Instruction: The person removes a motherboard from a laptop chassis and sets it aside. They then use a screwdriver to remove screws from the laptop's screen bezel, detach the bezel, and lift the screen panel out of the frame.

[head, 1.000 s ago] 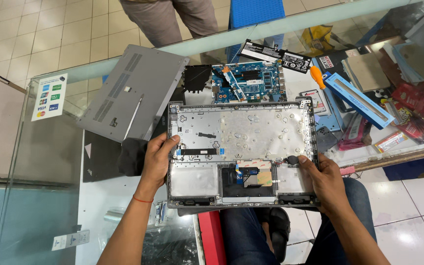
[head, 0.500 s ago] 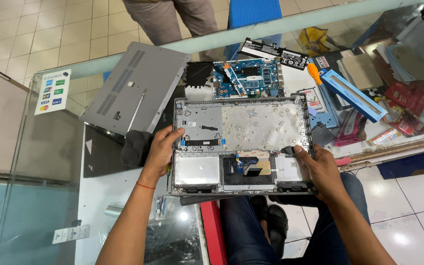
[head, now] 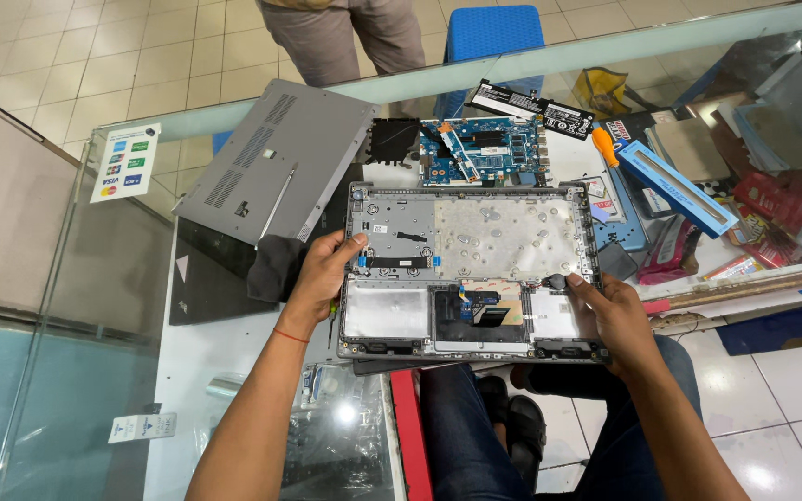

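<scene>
Glass counter [head: 122, 278] over tiled floor, repair clutter all round. I see opened laptop chassis [head: 472, 269], inside facing up, at counter's near edge, partly over my lap. Left hand [head: 322, 274] grips chassis left edge, thumb on top, fingers curled under. Right hand [head: 616, 320] holds lower right corner, fingers closed on rim. Grey bottom cover [head: 276, 162] lies left of chassis, tilted; blue motherboard [head: 480, 148] just behind; black battery [head: 531, 109] beyond that. Orange-handled screwdriver [head: 605, 146] and blue box [head: 675, 186] at right. Another person's legs [head: 345, 37] stand past counter.
</scene>
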